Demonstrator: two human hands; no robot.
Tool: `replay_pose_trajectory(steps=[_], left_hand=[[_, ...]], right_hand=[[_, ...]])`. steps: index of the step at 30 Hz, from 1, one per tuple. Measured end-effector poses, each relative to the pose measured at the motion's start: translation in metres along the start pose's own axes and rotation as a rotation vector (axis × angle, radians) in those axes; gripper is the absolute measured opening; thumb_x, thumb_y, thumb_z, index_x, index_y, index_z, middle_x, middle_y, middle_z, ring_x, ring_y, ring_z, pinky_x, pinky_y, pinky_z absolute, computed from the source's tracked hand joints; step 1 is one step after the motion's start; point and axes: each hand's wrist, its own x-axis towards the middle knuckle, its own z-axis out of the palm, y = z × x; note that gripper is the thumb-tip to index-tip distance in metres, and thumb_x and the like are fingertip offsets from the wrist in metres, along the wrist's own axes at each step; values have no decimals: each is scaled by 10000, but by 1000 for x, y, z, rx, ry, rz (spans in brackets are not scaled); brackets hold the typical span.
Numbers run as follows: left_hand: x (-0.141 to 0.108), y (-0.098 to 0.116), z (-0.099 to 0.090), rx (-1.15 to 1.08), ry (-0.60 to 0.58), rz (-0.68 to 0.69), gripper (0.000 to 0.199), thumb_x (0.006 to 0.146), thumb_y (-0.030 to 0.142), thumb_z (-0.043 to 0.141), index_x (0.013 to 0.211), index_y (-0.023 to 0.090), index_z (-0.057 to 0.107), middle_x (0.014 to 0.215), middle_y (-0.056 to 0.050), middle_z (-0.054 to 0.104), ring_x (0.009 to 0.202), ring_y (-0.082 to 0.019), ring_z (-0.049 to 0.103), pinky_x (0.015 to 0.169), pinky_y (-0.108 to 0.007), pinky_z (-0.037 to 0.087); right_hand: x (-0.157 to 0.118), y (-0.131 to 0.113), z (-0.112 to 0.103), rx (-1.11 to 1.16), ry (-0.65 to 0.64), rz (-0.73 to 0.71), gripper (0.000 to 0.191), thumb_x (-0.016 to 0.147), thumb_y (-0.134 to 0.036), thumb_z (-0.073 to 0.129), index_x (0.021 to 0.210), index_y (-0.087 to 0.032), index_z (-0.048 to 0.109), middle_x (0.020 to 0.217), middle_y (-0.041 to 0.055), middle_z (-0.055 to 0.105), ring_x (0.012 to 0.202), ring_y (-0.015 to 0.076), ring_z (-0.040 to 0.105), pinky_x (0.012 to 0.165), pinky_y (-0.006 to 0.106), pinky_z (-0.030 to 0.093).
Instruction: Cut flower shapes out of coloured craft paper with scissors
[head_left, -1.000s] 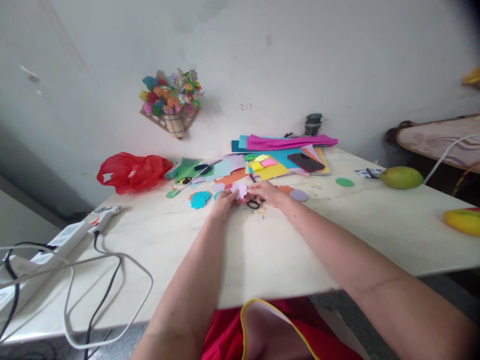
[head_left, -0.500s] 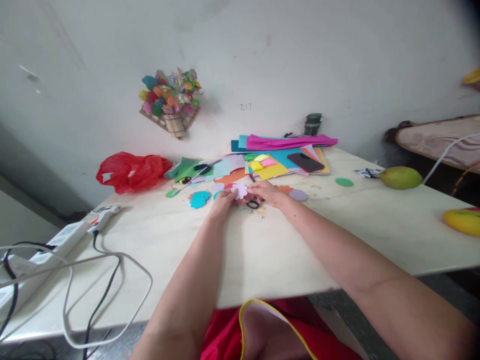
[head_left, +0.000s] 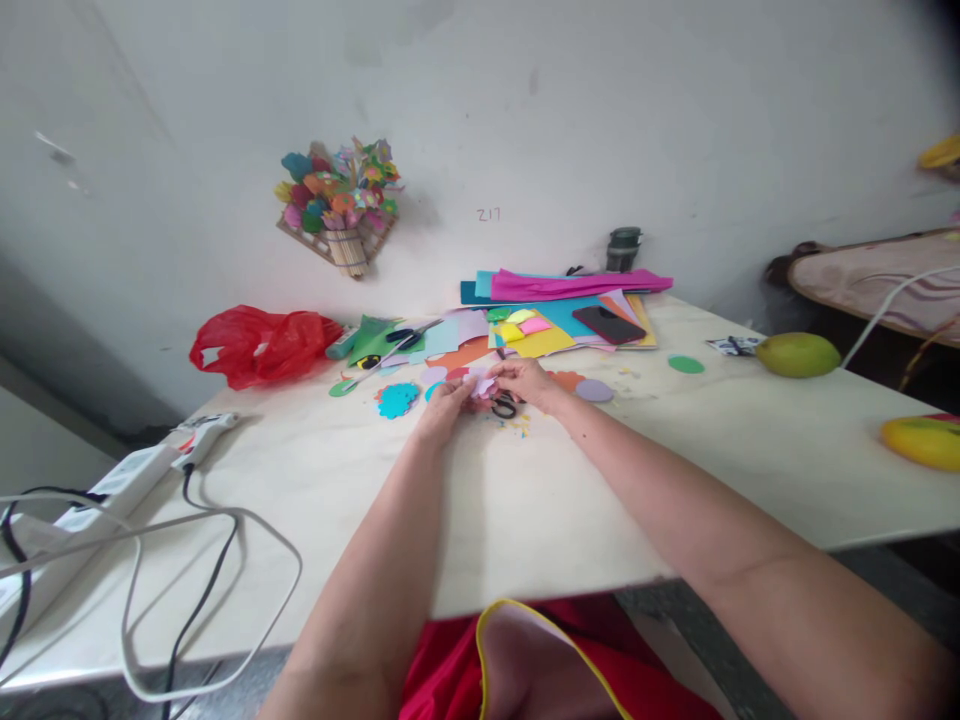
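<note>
Between my hands is a small lilac paper flower (head_left: 481,384) with a scalloped edge. My left hand (head_left: 451,399) pinches its left side, and the fingers of my right hand (head_left: 523,381) are closed on its right side. Just under my right hand lie black-handled scissors (head_left: 505,407), their blades hidden. Left of my left hand rests a stack of blue scalloped paper flowers (head_left: 398,400). A lilac paper circle (head_left: 595,390) lies to the right, beside an orange scalloped piece (head_left: 565,381).
Coloured sheets (head_left: 551,340) and a phone (head_left: 610,323) lie at the back. A red plastic bag (head_left: 259,345) sits back left. Cables and a power strip (head_left: 127,485) occupy the left edge. Mangoes (head_left: 799,355) lie on the right.
The lilac flower, earlier facing me flat, now appears bent or folded between my fingers. My right fingers have curled over its right side. The other objects stay in place.
</note>
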Motion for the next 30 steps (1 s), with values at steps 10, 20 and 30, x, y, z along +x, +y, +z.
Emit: replay_pose_trajectory(steps=[10,20,30], left_hand=[[-3,5,-1,-48,10,-41,264,582,313,782,765,156,676,795,-109,775,723,-223,728,834,-375,555],[-5,9,0,-65,-6,-43,323,567,353,761,810,149,706,794,-121,778,713,-240,731,802,-375,566],[-4,4,2,-29,33,-6,366,580,420,866,780,156,709,767,-110,762,699,-244,729,759,-371,560]], right_hand=[[0,-3,3,21,77,3,136,750,-62,623,809,-153,704,528,-37,607,432,78,515,354,152,316],[4,2,9,-73,120,-51,195,745,4,585,755,-165,682,562,-50,630,500,95,594,564,204,493],[10,7,5,-131,142,-90,206,739,-20,583,788,-180,701,623,-26,671,545,126,642,646,253,540]])
